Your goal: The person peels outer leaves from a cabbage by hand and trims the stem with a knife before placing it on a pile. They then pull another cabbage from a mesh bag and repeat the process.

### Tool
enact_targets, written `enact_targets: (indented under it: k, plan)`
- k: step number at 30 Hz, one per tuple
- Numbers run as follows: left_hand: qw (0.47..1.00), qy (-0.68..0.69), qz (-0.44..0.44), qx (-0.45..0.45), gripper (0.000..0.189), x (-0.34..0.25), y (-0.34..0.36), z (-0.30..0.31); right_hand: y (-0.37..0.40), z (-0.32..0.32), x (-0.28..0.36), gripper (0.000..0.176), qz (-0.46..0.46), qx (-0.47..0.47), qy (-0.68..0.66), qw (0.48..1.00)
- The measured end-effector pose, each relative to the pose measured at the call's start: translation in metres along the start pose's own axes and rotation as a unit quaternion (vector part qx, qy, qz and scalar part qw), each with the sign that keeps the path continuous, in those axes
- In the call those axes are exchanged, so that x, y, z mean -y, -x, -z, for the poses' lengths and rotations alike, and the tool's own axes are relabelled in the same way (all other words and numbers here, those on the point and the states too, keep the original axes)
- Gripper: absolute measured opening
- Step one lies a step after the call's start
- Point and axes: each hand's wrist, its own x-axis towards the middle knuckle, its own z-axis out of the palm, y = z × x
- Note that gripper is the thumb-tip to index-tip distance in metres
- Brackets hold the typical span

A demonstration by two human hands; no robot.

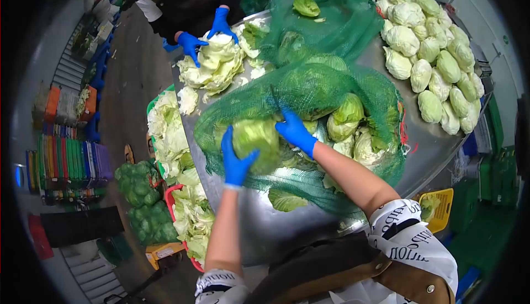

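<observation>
My left hand (237,158), in a blue glove, is closed round the left and lower side of a green cabbage (257,141), which is slightly blurred. To its right, my right hand (296,131), also gloved in blue, holds a dark, thin tool, probably a knife (275,99), that points up and away over the netting. Beneath and around both hands spreads a green mesh sack (237,104) with more cabbages (345,117) inside its opening. A loose leaf (287,200) lies on the metal table (262,232) near its front.
Trimmed cabbages (436,56) are piled at the right. Across the table, a co-worker's gloved hands (205,37) touch a heap of leaves (216,67). Crates of leaves (191,216) stand along the left edge. A yellow basket (440,210) is at the lower right.
</observation>
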Motion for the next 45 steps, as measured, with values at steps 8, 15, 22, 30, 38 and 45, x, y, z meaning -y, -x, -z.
enact_targets:
  k: [8, 15, 22, 30, 38, 45]
  plan:
    - [0.941, 0.245, 0.231, -0.032, 0.093, -0.025, 0.168, -0.010, 0.061, 0.020, 0.032, 0.071, -0.089, 0.161, -0.170, 0.968]
    - [0.675, 0.620, 0.397, -0.046, 0.053, 0.033, 0.190, -0.003, 0.179, 0.016, 0.047, 0.075, -0.023, 0.123, -0.031, 0.992]
    - [0.722, 0.532, 0.410, 0.163, 0.048, 0.004, 0.175, 0.070, 0.249, 0.006, 0.127, 0.060, -0.028, 0.147, 0.037, 0.988]
    - [0.811, 0.398, 0.379, -0.199, 0.050, 0.012, 0.267, 0.105, 0.282, -0.020, 0.097, 0.048, -0.160, 0.153, -0.059, 0.973]
    - [0.881, 0.220, 0.322, -0.270, 0.079, -0.071, 0.258, 0.065, 0.261, -0.022, 0.108, 0.059, -0.129, 0.498, -0.147, 0.845]
    - [0.922, 0.214, 0.314, -0.073, 0.089, -0.063, 0.287, 0.105, 0.234, 0.049, 0.086, 0.054, -0.170, 0.327, 0.174, 0.913]
